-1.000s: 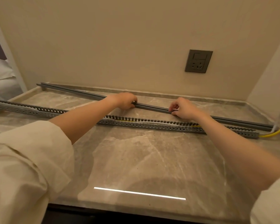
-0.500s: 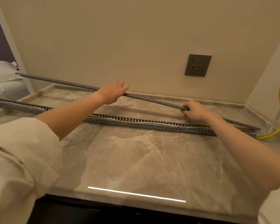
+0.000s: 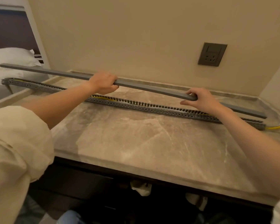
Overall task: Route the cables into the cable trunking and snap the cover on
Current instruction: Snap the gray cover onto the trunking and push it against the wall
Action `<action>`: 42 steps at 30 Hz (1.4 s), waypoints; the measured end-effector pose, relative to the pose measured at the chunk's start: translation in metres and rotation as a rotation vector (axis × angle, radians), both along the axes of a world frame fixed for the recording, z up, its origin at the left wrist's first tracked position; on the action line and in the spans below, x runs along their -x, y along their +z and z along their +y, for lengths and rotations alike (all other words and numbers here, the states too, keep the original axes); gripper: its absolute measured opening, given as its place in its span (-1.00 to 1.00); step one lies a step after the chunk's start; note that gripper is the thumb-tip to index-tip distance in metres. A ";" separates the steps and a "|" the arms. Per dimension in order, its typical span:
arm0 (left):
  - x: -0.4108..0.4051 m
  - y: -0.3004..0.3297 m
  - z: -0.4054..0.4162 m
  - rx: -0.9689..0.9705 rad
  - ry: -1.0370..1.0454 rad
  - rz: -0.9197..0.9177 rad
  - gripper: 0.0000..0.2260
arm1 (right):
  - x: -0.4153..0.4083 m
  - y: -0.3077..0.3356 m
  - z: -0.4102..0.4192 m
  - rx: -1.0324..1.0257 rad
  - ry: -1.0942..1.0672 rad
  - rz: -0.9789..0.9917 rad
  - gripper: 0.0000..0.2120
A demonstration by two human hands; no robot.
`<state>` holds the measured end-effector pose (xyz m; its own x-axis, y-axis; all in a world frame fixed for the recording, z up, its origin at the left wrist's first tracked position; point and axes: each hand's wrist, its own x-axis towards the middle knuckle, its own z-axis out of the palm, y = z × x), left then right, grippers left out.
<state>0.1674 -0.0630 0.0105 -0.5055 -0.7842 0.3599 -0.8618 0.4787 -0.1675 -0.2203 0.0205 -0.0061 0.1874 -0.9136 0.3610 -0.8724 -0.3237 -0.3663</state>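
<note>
A long grey slotted cable trunking point(image 3: 152, 108) lies across the marble countertop point(image 3: 144, 143), its left end jutting past the counter's edge. Yellow cable point(image 3: 276, 126) runs inside it and comes out at its right end. The long grey cover strip point(image 3: 149, 87) is held in the air above and behind the trunking, tilted with its left end higher. My left hand point(image 3: 103, 82) grips the cover near its middle. My right hand point(image 3: 199, 98) holds it further right, fingers curled over its top.
A dark wall socket point(image 3: 212, 54) sits on the beige wall at the right. A bed with white pillows point(image 3: 13, 57) lies beyond the counter's left end. Dark floor and some white items show below the counter's front edge.
The cover lay on the counter by the wall; both hands have lifted it off and brought it forward over the trunking. The view has tipped downward.
</note>
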 end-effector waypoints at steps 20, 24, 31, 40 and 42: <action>-0.002 -0.021 0.022 -0.144 -0.054 0.011 -0.32 | 0.003 -0.022 0.030 0.094 0.071 0.063 -0.76; 0.050 -0.016 0.039 -0.221 -0.184 0.029 -0.36 | 0.004 -0.021 0.031 0.062 0.042 0.062 -0.71; 0.136 -0.017 0.047 -0.359 -0.362 0.057 -0.52 | 0.017 -0.016 0.049 -0.034 0.009 0.012 -0.71; 0.239 -0.021 0.068 -0.350 -0.529 0.056 -0.61 | 0.071 -0.004 0.084 -0.126 -0.101 -0.028 -0.69; 0.252 -0.023 0.069 -0.358 -0.550 0.056 -0.65 | 0.097 -0.004 0.095 -0.122 -0.181 -0.069 -0.70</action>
<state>-0.0849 0.0063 -0.0121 -0.8550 -0.4926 0.1624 -0.4780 0.8699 0.1219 -0.3178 0.1156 -0.0097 -0.0048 -0.9676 0.2523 -0.8839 -0.1139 -0.4535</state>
